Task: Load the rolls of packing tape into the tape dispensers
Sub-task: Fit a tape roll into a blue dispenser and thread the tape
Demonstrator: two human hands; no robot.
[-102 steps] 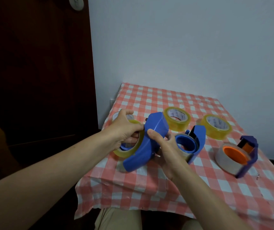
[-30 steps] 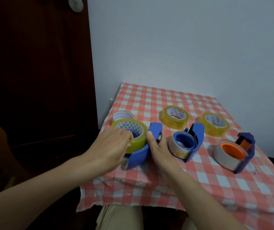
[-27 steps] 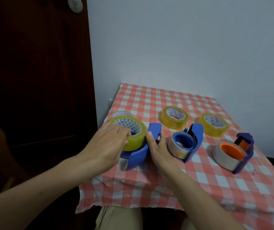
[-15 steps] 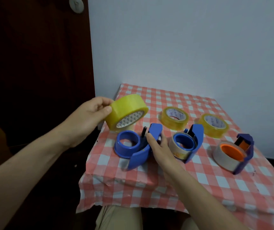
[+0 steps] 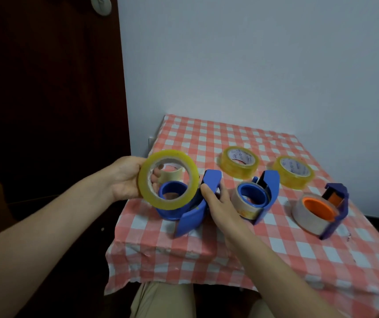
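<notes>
My left hand (image 5: 124, 179) holds a yellow tape roll (image 5: 146, 191) upright on its edge, just above and in front of the bare hub of a blue dispenser (image 5: 189, 220) lying on the table's near left. My right hand (image 5: 220, 206) rests on that dispenser's handle, thumb against its top. A second blue dispenser (image 5: 267, 196) to the right carries a clear roll. Further right, a purple dispenser (image 5: 335, 216) with an orange hub carries a clear roll.
Two loose yellow rolls (image 5: 240, 161) (image 5: 293, 172) lie flat further back on the red-and-white checked tablecloth (image 5: 230, 246). A pale roll (image 5: 174, 174) shows through the held roll. A dark door stands to the left, a white wall behind.
My left hand lifted the yellow roll off the blue dispenser's hub, then turned it on edge and lowered it back close to the hub. My right hand stayed on the handle.
</notes>
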